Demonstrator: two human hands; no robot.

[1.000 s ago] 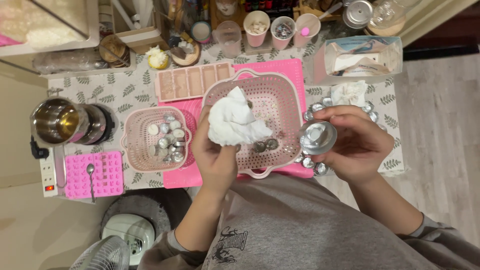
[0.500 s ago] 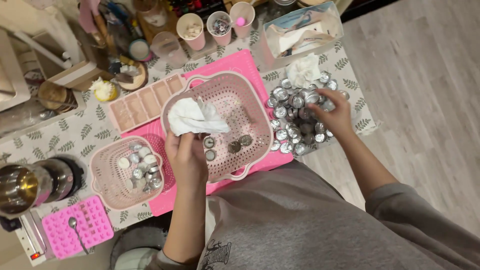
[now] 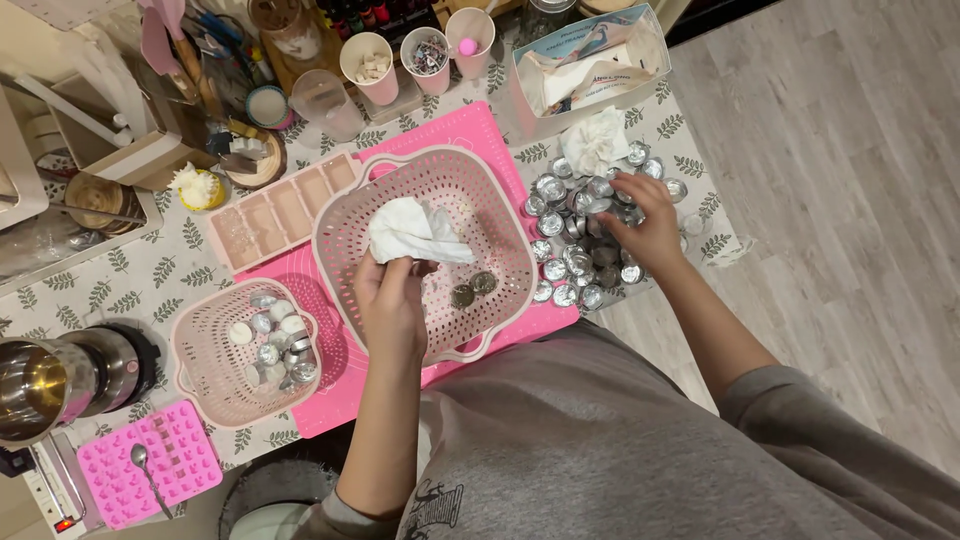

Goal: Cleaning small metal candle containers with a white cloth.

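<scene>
My left hand (image 3: 392,300) grips a crumpled white cloth (image 3: 412,232) and holds it over the large pink colander basket (image 3: 500,210), which has two small metal cups (image 3: 472,288) at its bottom. My right hand (image 3: 642,222) reaches to the right into a pile of small silver metal cups (image 3: 562,235) on the leaf-patterned table, fingers curled down among them; whether it grips one I cannot tell. A smaller pink basket (image 3: 205,375) at the left holds several metal cups and white discs.
A pink mat (image 3: 480,125) lies under the baskets. A pink sectioned mould (image 3: 280,212), a pink silicone tray with a spoon (image 3: 150,465), a steel pot (image 3: 40,385), cups (image 3: 470,35), a box (image 3: 590,60) and a white rag (image 3: 595,140) crowd the table. Wooden floor lies to the right.
My right hand left the space near my chest, where it held a metal cup, and reached out to the cup pile at the right. The left hand keeps the cloth over the large basket.
</scene>
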